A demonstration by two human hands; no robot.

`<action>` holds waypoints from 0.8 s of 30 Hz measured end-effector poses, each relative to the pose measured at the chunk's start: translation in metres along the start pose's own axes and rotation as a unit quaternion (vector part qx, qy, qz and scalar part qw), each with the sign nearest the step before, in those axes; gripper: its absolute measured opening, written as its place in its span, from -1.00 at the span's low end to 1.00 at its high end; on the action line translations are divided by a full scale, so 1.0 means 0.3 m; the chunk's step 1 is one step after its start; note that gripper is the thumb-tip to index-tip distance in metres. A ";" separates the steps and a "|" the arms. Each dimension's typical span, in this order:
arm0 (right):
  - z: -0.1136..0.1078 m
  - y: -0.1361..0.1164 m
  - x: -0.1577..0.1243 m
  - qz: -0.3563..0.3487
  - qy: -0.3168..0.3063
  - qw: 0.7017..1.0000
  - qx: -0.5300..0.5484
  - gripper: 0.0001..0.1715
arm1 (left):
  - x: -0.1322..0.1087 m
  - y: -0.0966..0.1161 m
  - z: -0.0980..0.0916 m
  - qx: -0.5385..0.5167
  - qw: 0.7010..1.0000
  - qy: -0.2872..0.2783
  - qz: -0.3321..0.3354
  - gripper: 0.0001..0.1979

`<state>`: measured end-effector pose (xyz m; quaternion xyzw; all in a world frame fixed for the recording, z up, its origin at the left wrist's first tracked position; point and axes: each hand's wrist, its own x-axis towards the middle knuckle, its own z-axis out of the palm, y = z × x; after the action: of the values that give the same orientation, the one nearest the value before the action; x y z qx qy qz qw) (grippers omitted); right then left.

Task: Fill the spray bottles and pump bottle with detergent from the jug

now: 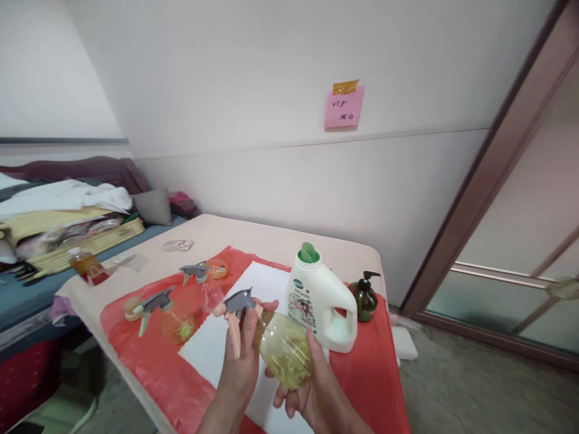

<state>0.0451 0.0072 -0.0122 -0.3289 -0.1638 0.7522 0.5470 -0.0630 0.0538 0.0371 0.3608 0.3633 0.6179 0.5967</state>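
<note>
I hold a yellow see-through spray bottle (284, 349) over the table, tilted with its head to the left. My right hand (312, 386) cups the bottle's body from below. My left hand (242, 361) grips the neck under the grey spray head (239, 301), whose pink trigger hangs down. Under the bottle lies a white sheet (212, 343) on a red cloth (149, 361). Two more spray bottles (169, 316) (205, 274) with grey heads lie on the red cloth to the left.
A white detergent jug with a green cap (321, 301) and a dark green pump bottle (364, 296) stand just right of the hands. A small amber bottle (85, 265) stands near the table's left edge. A bed piled with cloth (63, 211) is at left, a sliding door (511, 253) at right.
</note>
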 end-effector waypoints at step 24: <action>0.015 0.054 -0.004 -0.104 0.046 0.978 -0.172 -0.01 | 0.049 0.003 -0.020 -0.013 0.998 0.065 -0.001 -0.68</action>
<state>0.0305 0.0008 -0.0183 -0.4335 -0.2990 0.6359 0.5642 -0.0692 0.0684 0.0351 0.3113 0.3936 0.6442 0.5772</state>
